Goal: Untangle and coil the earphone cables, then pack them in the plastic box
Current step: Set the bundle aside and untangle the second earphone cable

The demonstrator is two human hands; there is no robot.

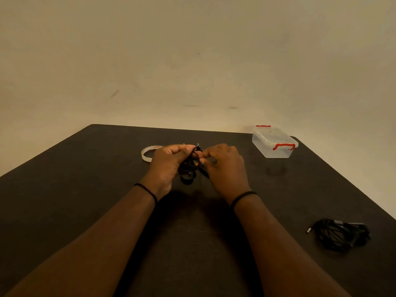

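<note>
A bundle of black earphone cable (188,170) hangs between my two hands above the middle of the dark table (85,172). My left hand (166,166) grips the bundle from the left, fingers curled round it. My right hand (225,166) pinches a strand of the same cable near its top. A clear plastic box (274,143) with red latches stands shut at the far right of the table. A second tangle of black cable (340,234) lies on the table at the near right, away from both hands.
A roll of clear tape (146,155) lies just behind my left hand. The table's far edge runs under a plain beige wall (192,61). The right table edge passes close to the loose cable tangle.
</note>
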